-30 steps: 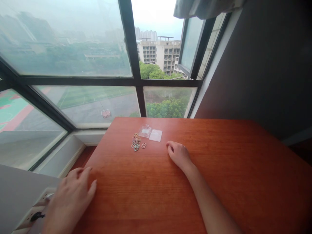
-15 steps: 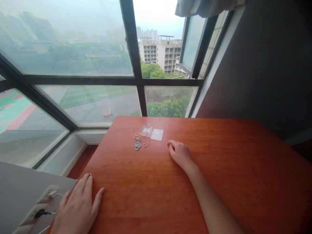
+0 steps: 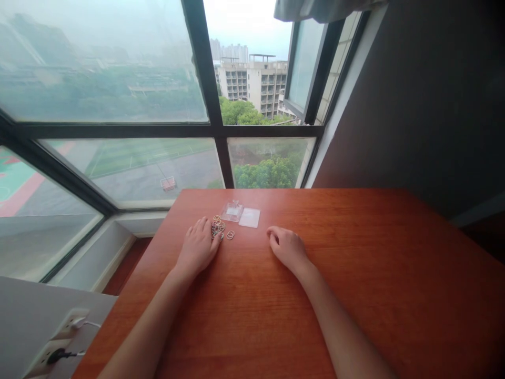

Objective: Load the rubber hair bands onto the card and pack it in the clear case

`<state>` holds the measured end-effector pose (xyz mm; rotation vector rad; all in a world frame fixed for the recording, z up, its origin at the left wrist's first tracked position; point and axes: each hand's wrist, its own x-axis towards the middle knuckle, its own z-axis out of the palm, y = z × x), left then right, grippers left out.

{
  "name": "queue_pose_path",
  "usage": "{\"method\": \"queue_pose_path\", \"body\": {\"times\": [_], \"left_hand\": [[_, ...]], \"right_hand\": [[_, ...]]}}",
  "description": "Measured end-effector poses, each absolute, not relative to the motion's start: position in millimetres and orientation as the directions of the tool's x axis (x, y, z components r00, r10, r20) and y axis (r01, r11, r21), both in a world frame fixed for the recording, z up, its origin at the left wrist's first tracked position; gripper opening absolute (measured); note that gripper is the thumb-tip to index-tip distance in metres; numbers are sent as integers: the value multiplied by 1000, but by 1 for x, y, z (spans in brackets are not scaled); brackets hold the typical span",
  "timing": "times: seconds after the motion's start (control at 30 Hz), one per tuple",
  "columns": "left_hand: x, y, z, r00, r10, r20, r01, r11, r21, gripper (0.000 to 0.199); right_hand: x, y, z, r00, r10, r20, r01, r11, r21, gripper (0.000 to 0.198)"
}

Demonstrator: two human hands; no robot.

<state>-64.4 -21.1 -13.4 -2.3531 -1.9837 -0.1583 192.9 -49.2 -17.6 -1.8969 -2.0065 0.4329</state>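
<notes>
On my head feed, the pile of rings (image 3: 219, 227) lies just right of my left hand (image 3: 197, 247), stretching roughly away from me and partly hidden behind its thumb; my right hand (image 3: 291, 247) is well apart. A loose pair of rings (image 3: 230, 235) sits between, the clear box (image 3: 232, 211) and flat white square (image 3: 250, 218) beyond. My left is palm down, fingers extended, grasping nothing visible (contact I can't judge). My right rests loosely curled on the table (image 3: 244, 316); its contents, if any, I can't tell.
</notes>
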Motion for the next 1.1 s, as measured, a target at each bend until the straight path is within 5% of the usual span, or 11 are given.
{"method": "queue_pose_path", "body": {"times": [0.73, 0.9, 1.1], "left_hand": [[44, -90, -23, 562, 807, 180, 732, -587, 346, 65], [29, -61, -1, 476, 851, 220, 761, -525, 382, 32], [-2, -17, 39, 347, 927, 145, 877, -375, 299, 22]], "right_hand": [[199, -45, -24, -61, 991, 121, 833, 117, -541, 26], [209, -43, -22, -52, 988, 144, 841, 121, -528, 26], [209, -48, -14, -61, 991, 121, 866, 112, -487, 22]]}}
